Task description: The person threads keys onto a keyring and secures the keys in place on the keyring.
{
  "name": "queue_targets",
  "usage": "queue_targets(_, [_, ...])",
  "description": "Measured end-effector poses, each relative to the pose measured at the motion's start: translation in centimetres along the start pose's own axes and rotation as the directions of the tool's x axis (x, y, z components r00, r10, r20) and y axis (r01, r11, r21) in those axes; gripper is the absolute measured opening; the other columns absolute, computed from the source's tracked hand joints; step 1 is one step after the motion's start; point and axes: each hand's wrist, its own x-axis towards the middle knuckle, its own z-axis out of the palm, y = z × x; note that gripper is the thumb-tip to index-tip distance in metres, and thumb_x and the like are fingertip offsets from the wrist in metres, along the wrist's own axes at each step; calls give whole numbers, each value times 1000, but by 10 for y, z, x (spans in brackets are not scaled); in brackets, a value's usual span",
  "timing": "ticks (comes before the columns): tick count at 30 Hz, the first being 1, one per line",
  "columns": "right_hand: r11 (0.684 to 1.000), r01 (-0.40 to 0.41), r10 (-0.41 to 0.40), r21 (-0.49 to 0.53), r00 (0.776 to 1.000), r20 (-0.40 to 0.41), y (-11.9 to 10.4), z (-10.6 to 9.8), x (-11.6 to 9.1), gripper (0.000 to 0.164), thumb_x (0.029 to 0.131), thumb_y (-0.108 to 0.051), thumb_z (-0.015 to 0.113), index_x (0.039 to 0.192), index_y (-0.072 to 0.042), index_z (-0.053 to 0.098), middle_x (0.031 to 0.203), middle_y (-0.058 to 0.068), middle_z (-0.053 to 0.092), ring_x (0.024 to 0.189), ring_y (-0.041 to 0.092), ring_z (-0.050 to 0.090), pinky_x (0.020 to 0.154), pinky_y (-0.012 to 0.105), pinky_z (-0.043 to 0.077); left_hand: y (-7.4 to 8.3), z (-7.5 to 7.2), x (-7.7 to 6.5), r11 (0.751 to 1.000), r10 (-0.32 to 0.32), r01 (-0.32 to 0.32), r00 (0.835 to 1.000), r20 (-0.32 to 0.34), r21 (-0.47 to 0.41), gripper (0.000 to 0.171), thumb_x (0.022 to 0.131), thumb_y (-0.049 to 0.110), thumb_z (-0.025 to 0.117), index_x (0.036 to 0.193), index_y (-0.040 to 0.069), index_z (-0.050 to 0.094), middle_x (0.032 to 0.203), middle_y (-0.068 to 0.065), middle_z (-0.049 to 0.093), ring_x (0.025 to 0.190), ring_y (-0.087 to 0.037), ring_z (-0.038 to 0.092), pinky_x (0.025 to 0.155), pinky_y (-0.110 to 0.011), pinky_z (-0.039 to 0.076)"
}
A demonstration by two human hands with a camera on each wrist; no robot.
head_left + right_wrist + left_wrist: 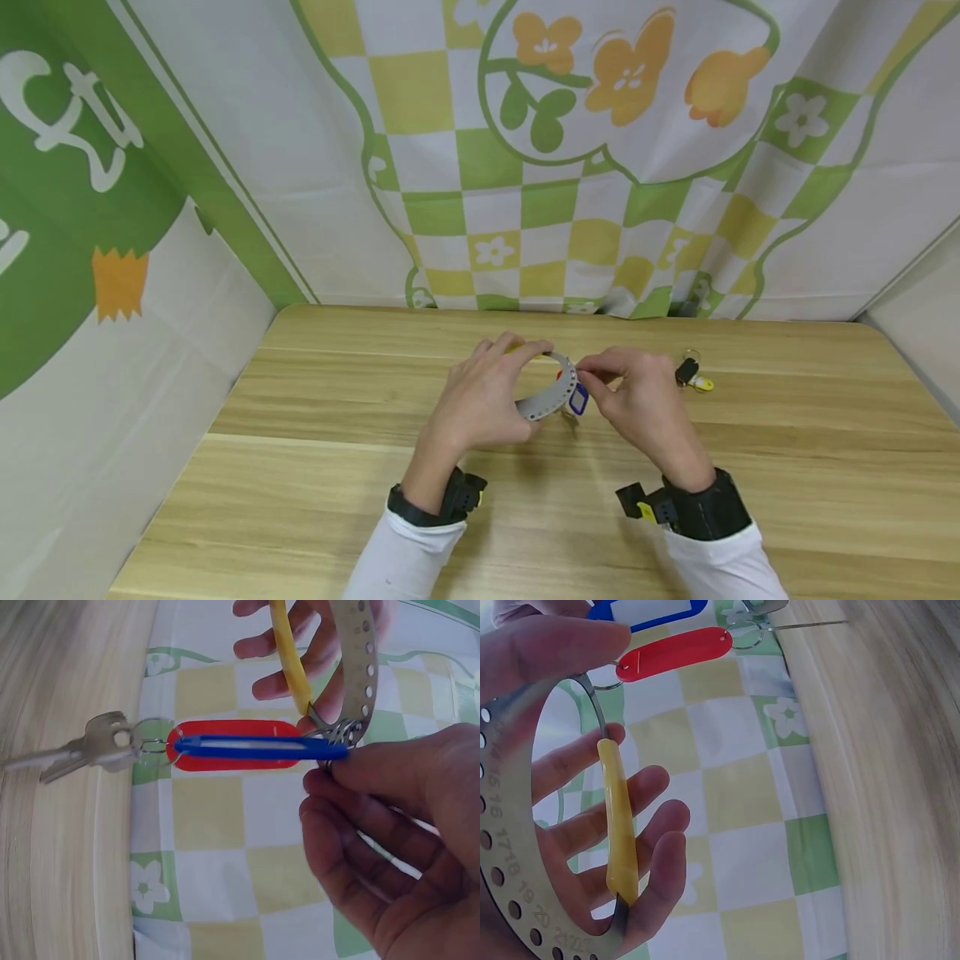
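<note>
My left hand (483, 400) grips a flat metal key hoop (551, 402) with numbered holes along its band. The hoop's yellow handle section (617, 817) lies against the fingers. At the hoop's right edge my right hand (641, 404) pinches the end of a blue key tag (255, 747), close by small split rings (345, 733) at the holes. Next to it hangs a red key tag (675, 654). Silver keys (101, 742) dangle beyond the tags' far ends. Part of the red tag is hidden behind the blue one in the right wrist view.
To the right of my right hand, a black fob (686, 371) and a yellow key tag (702, 383) lie together on the wooden table (315, 475). A patterned curtain (491, 200) hangs at the table's back edge.
</note>
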Motion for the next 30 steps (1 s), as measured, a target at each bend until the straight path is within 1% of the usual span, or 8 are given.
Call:
queue_targets(4, [998, 62, -62, -12, 998, -2, 1, 0, 0, 13, 78, 6, 82, 85, -5, 80, 79, 2, 73, 65, 10, 66, 53, 28, 50, -1, -1, 0, 1000, -8, 9, 1000, 15, -22, 89, 66, 26, 85, 148, 33, 51, 139, -2, 53, 119, -30, 54, 84, -57, 48])
queue_targets(9, [989, 149, -148, -25, 989, 6, 2, 1, -1, 16, 76, 8, 83, 86, -4, 79, 80, 4, 72, 67, 12, 67, 55, 29, 52, -1, -2, -1, 1000, -11, 12, 999, 38, -28, 89, 66, 26, 86, 148, 31, 51, 137, -3, 55, 113, -30, 56, 84, -56, 48])
queue_targets(14, [986, 166, -166, -28, 986, -2, 2, 2, -1, 17, 76, 9, 82, 86, -4, 79, 81, 4, 72, 68, 13, 66, 56, 30, 52, -1, -2, -1, 999, -8, 9, 999, 36, -32, 89, 66, 26, 86, 148, 30, 52, 135, -2, 56, 110, -28, 56, 81, -53, 48])
queue_targets(17, [994, 109, -109, -5, 994, 4, 2, 2, -2, 16, 79, 7, 81, 89, -5, 79, 81, 3, 72, 69, 12, 67, 58, 32, 54, 0, -3, -1, 999, -11, 11, 1000, 21, -30, 88, 66, 27, 85, 148, 30, 52, 136, -2, 55, 114, -28, 55, 82, -54, 48])
queue_targets(21, [996, -59, 57, 71, 998, 42, 2, 1, -2, 12, 83, 3, 80, 91, -5, 78, 81, 3, 73, 69, 12, 69, 62, 34, 57, 0, -3, -1, 1000, -16, 16, 1000, 1, -19, 88, 65, 27, 86, 147, 32, 52, 137, -3, 55, 117, -28, 54, 82, -54, 48])
queue_targets(24, [974, -198, 190, 109, 978, 84, 0, 0, -2, 5, 87, -3, 77, 91, -5, 78, 79, 3, 74, 68, 13, 69, 63, 31, 56, 1, -2, -1, 1000, -19, 19, 1000, -12, -9, 89, 65, 26, 86, 147, 31, 52, 139, -4, 54, 118, -28, 53, 81, -54, 48])
queue_targets(26, [959, -260, 249, 113, 963, 103, -2, -1, -1, 3, 89, -5, 76, 91, -6, 79, 79, 3, 74, 68, 13, 68, 62, 30, 55, 1, -1, -1, 1000, -19, 19, 1000, -20, 0, 90, 65, 26, 86, 147, 31, 52, 139, -4, 54, 118, -29, 53, 80, -54, 48])
queue_targets(30, [950, -292, 281, 106, 954, 109, -4, -1, 0, 4, 90, -6, 75, 91, -7, 79, 80, 3, 74, 68, 14, 69, 63, 30, 55, 1, 0, 0, 1000, -17, 17, 999, -35, 16, 89, 65, 27, 86, 147, 31, 52, 139, -5, 54, 118, -29, 53, 80, -55, 48])
